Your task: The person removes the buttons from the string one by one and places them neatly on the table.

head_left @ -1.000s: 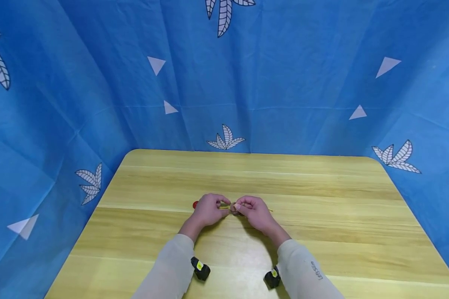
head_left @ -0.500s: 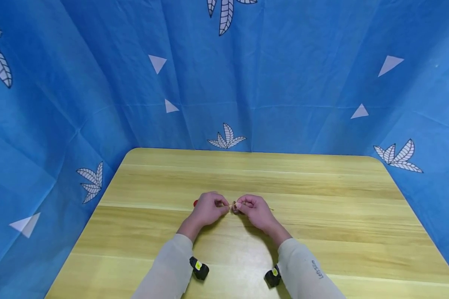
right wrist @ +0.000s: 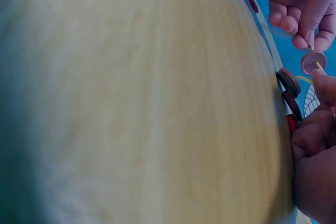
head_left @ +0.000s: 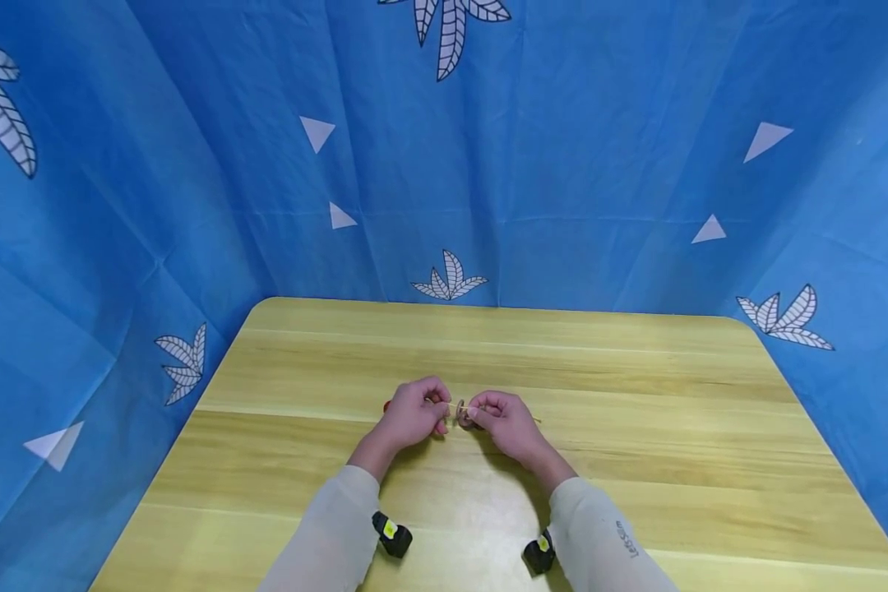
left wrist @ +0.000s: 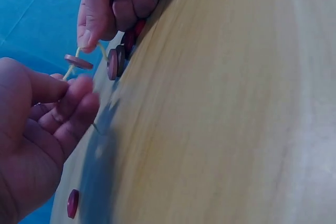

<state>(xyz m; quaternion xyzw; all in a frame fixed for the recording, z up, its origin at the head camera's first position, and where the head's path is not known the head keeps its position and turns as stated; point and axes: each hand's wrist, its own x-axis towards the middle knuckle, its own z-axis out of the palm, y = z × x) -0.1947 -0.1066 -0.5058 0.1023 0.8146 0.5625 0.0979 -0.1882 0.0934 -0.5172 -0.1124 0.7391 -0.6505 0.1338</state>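
Note:
My left hand (head_left: 412, 417) pinches one end of a yellow string (left wrist: 102, 52) between thumb and forefinger. My right hand (head_left: 509, 423) pinches the same string a short way to the right. Between the two hands a brownish-pink button (right wrist: 313, 63) hangs on the string, which passes through its holes. Close under my right hand, another brownish button (left wrist: 112, 64) stands on edge on the string. Darker red buttons (right wrist: 292, 102) sit just behind it, partly hidden by the right fingers. The string's far end sticks out beyond my right hand.
A single red button (left wrist: 73, 203) lies on the wooden table (head_left: 636, 427) beside my left hand, mostly hidden by it in the head view. A blue patterned curtain (head_left: 585, 164) surrounds the table's back and sides. Black wrist cameras (head_left: 392, 534) hang under both sleeves.
My left hand has drawn slightly left, and more string shows between it and the button. Its lower fingers have spread. The right hand keeps nearly the same place.

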